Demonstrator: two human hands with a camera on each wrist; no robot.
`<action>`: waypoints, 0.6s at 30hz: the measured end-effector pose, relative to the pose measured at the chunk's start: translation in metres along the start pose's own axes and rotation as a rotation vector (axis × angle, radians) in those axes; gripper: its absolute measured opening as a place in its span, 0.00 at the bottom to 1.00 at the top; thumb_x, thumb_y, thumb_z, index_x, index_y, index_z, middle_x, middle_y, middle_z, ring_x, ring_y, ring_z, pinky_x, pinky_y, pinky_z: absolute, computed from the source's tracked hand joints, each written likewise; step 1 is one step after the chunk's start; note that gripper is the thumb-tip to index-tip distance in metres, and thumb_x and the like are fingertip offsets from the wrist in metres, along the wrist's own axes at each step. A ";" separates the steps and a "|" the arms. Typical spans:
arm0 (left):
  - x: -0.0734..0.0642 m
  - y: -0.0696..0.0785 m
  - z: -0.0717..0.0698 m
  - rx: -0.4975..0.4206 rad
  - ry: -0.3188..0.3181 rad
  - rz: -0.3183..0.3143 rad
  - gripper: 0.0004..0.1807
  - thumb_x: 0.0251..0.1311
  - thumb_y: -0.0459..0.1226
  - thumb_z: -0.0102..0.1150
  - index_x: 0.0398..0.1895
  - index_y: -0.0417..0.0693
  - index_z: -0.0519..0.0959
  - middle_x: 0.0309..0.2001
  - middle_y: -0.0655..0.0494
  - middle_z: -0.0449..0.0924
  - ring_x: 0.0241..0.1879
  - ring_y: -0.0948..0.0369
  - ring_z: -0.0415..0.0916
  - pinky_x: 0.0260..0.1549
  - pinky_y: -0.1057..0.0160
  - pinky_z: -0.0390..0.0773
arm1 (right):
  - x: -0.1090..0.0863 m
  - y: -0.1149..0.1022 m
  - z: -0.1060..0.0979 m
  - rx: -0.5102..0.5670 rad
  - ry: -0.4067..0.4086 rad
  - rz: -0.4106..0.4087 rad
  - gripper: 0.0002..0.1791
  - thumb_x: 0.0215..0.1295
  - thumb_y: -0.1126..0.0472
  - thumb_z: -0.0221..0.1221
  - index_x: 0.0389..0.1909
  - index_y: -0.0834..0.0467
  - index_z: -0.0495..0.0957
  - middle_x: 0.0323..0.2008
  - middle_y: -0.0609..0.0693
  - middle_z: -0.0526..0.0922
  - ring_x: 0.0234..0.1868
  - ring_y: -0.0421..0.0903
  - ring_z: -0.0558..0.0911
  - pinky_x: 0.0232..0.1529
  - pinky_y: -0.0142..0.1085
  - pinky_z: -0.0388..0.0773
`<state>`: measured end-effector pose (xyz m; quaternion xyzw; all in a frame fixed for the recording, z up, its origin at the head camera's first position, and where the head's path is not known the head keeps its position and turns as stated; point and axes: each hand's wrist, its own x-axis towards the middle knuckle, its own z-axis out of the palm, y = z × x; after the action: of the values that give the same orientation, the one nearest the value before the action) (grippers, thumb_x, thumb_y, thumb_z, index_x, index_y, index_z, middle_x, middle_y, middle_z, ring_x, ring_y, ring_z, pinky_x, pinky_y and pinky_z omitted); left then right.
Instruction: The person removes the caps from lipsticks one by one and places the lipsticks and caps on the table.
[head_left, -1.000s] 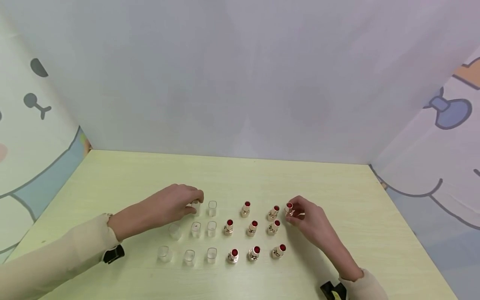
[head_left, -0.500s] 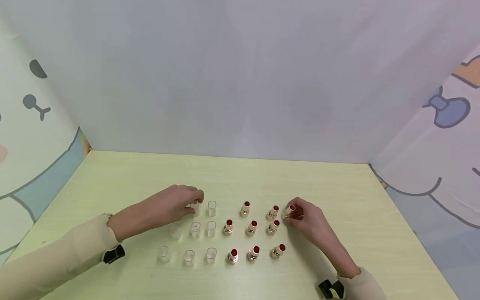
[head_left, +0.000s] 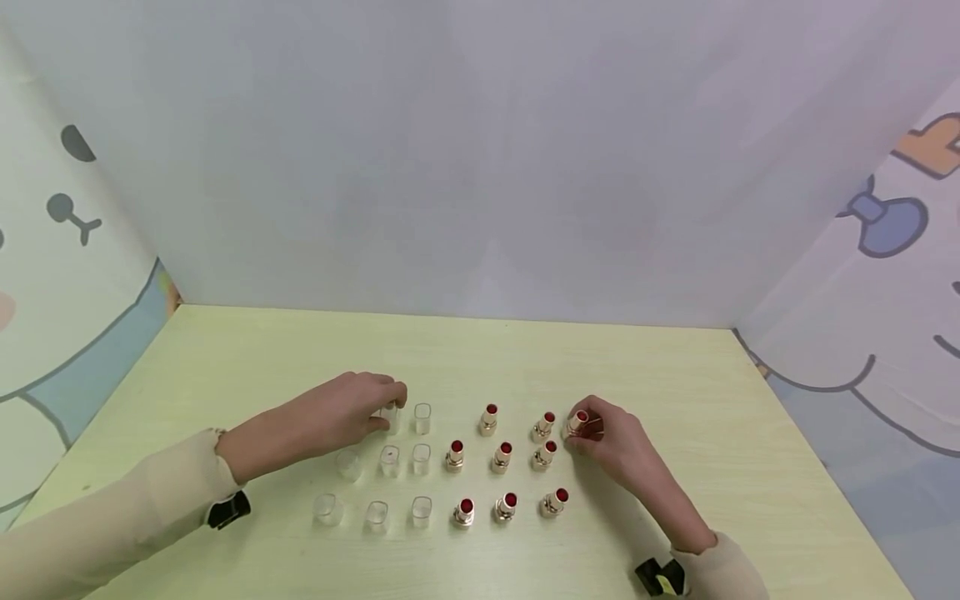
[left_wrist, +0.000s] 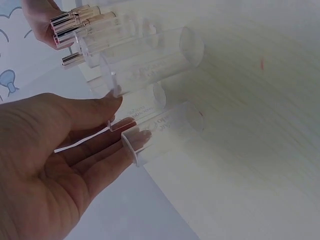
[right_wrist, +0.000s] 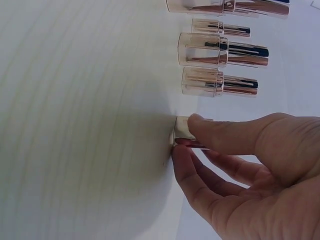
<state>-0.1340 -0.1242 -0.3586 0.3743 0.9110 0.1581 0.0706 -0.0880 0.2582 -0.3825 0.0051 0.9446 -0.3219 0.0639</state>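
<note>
My left hand [head_left: 341,412] pinches a clear cap [head_left: 389,417] between thumb and fingers at the back of a cluster of see-through caps. Close by, a second cap [left_wrist: 165,131] lies along its fingers in the left wrist view. On the other side, my right hand [head_left: 617,433] holds a gold lipstick tube [head_left: 577,422] with a dark red top, thumb against one side and fingers against the other. In the right wrist view, the base of that lipstick tube [right_wrist: 184,129] is down at the tabletop. Fingers partly cover both held things.
Several upright lipstick tubes [head_left: 502,457] with clear-sided bases stand in rough rows between the hands. Several clear caps [head_left: 390,461] stand to their left. The pale wooden table [head_left: 262,354] meets a grey-white curtain [head_left: 480,167] at its far edge; printed cloth [head_left: 82,292] hangs at the sides.
My right hand has brought its lipstick tube slightly down toward the table, and its fingers sit a little lower. The left hand stays at the same cap.
</note>
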 end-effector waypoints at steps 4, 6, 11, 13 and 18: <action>0.000 -0.001 -0.001 -0.010 -0.010 -0.010 0.14 0.58 0.30 0.75 0.44 0.48 0.81 0.41 0.57 0.84 0.34 0.66 0.79 0.37 0.65 0.82 | 0.002 0.001 0.000 0.002 -0.011 -0.014 0.14 0.59 0.69 0.73 0.43 0.57 0.81 0.37 0.51 0.87 0.42 0.47 0.86 0.43 0.39 0.81; -0.001 -0.001 -0.003 -0.014 -0.008 -0.014 0.15 0.58 0.31 0.75 0.45 0.47 0.81 0.42 0.56 0.85 0.35 0.64 0.80 0.37 0.64 0.82 | 0.003 0.002 0.000 0.003 -0.018 -0.018 0.15 0.59 0.69 0.73 0.45 0.58 0.81 0.39 0.51 0.87 0.43 0.48 0.87 0.44 0.41 0.83; -0.004 -0.002 -0.016 -0.012 0.037 -0.005 0.15 0.59 0.32 0.74 0.47 0.47 0.81 0.45 0.55 0.85 0.40 0.58 0.85 0.40 0.61 0.84 | 0.003 0.005 -0.005 0.000 -0.028 -0.008 0.18 0.59 0.69 0.72 0.50 0.62 0.80 0.42 0.51 0.87 0.46 0.50 0.88 0.49 0.45 0.85; -0.007 -0.004 -0.021 -0.005 0.060 -0.003 0.14 0.60 0.32 0.74 0.47 0.48 0.81 0.45 0.56 0.86 0.41 0.58 0.85 0.41 0.60 0.85 | 0.002 0.008 -0.007 -0.012 -0.028 -0.008 0.18 0.60 0.68 0.72 0.50 0.62 0.80 0.42 0.52 0.87 0.46 0.50 0.88 0.48 0.45 0.86; -0.019 -0.009 -0.033 -0.014 0.091 -0.078 0.06 0.68 0.37 0.68 0.45 0.54 0.82 0.44 0.62 0.85 0.40 0.64 0.83 0.42 0.60 0.84 | 0.001 0.020 -0.013 -0.095 -0.015 -0.026 0.08 0.66 0.63 0.69 0.43 0.59 0.82 0.38 0.49 0.87 0.40 0.45 0.85 0.39 0.37 0.82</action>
<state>-0.1345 -0.1509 -0.3305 0.3306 0.9259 0.1786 0.0376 -0.0894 0.2822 -0.3846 -0.0125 0.9583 -0.2776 0.0669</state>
